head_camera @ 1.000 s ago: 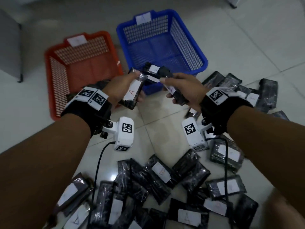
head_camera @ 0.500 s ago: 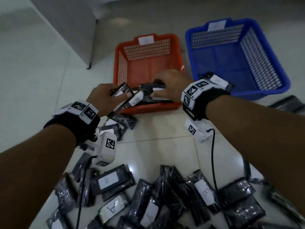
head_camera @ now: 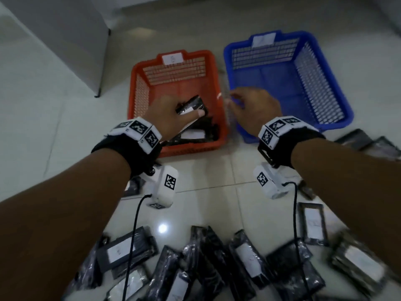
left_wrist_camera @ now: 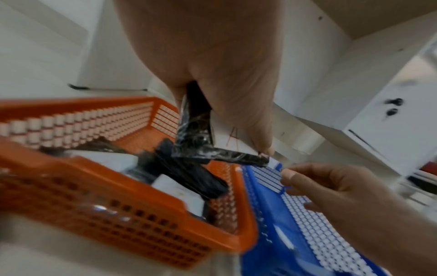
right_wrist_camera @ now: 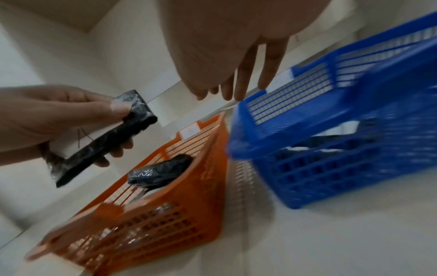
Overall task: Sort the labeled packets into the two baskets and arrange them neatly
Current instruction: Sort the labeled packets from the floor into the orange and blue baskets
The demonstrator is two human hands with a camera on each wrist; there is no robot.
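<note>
Sorting step: left hand held an A-labelled packet above the orange basket; right hand empty, fingers relaxed. Next: lay packet flat.

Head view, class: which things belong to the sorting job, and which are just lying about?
Job: packet in left hand; right hand; orange basket; blue basket; floor packets.
Lying about: grey cabinet.

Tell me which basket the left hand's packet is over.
The orange basket: the left hand holds its packet above it; the blue basket sits alongside.
</note>
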